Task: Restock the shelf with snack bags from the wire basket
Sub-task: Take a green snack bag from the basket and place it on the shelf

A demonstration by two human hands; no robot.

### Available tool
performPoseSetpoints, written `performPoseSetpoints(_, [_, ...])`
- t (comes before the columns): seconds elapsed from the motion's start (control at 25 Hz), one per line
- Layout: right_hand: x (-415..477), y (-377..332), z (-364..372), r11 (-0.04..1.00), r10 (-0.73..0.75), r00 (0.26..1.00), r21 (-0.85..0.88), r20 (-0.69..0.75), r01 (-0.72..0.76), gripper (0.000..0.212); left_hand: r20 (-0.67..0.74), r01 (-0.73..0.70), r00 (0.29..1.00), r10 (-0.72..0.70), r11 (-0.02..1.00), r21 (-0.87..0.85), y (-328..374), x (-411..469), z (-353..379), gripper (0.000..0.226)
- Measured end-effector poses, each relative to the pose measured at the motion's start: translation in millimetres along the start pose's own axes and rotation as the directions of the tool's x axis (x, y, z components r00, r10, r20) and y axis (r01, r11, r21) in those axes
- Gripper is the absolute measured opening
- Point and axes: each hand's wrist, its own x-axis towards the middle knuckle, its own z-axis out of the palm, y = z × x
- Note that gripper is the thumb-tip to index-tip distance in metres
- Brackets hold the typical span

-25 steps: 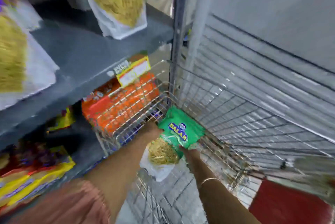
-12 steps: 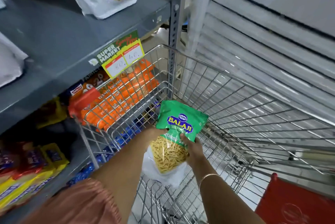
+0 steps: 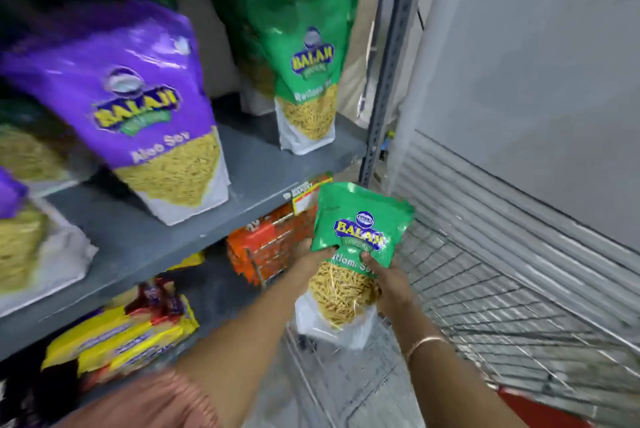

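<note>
A green Balaji snack bag [image 3: 360,237] with yellow sev showing through its clear lower half is held upright in both hands, just above the wire basket [image 3: 485,296]. My left hand [image 3: 308,254] grips its left side and is mostly hidden behind it. My right hand [image 3: 388,280] grips its right side. The grey shelf [image 3: 263,171] lies up and to the left. On it a matching green bag [image 3: 304,81] stands at the right end and a purple Aloo Sev bag [image 3: 138,108] stands further left.
A grey upright post [image 3: 391,63] bounds the shelf on the right, with a white wall and a ribbed shutter [image 3: 519,192] beyond. Orange packs [image 3: 270,244] and yellow packs [image 3: 121,337] fill the lower shelf. A price tag [image 3: 304,199] hangs on the shelf edge.
Both hands have lifted the green bag up out of the wire basket toward the shelf edge. My view has swung upward, bringing the shelf's green and purple bags into sight.
</note>
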Motion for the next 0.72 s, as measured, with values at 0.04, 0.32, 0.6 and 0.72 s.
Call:
performPoseSetpoints(0.04, [-9.1, -14.9, 8.6, 1.000, -0.014, 0.998, -0.009, 0.054, 0.014, 0.039, -0.031, -0.030, 0.999, 0.029, 0.999, -0.035, 14.2, -13.5, -9.5, 0.034])
performPoseSetpoints(0.32, [-82.9, -99.0, 105.1, 0.952, -0.114, 0.884, -0.204, 0.453, 0.227, 0.037, -0.334, -0.326, 0.907, 0.258, 0.931, -0.166, 61.5, -115.6, -110.5, 0.033])
performPoseSetpoints(0.6, [-188.9, -65.4, 268.0, 0.887, -0.091, 0.685, -0.254, 0.723, 0.386, 0.044, -0.624, -0.505, 0.701, 0.346, 0.858, -0.092, 30.2, -231.9, -275.7, 0.025])
performPoseSetpoints(0.72, [-235.7, -32.1, 345.8, 0.855, -0.070, 0.580, -0.251, 0.812, 0.454, 0.051, -0.732, -0.511, 0.597, 0.328, 0.859, -0.032, 12.3, -282.7, -355.8, 0.021])
